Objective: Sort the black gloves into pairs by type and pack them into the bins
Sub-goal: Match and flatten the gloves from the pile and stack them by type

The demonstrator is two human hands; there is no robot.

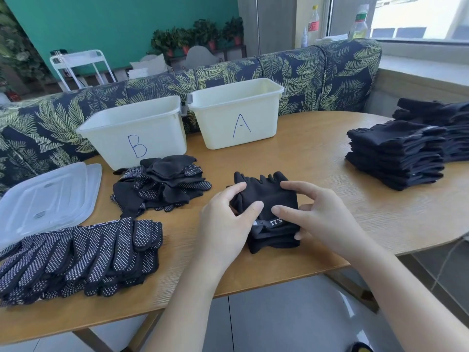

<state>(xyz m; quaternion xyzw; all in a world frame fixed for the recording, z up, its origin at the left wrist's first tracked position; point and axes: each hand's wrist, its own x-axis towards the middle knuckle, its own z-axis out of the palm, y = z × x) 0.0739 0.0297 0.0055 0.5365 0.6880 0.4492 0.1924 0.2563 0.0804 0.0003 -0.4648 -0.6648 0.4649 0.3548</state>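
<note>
A folded pair of plain black gloves [271, 199] with a "5.11" cuff label lies at the table's middle front. My left hand [223, 224] pinches its left side with thumb and curled fingers. My right hand [322, 214] grips its right side, thumb on top near the label. Two white bins stand behind: bin B [134, 130] to the left and bin A [236, 110] to the right. A stack of dotted black gloves [83, 257] lies at the front left. A loose heap of dotted gloves [162, 184] sits before bin B.
Tall stacks of plain black gloves [398, 153] fill the table's right end. Clear plastic lids [48, 196] lie at the left. A leaf-patterned sofa back [317, 72] runs behind the wooden table [330, 174]. Bottles stand on the window sill.
</note>
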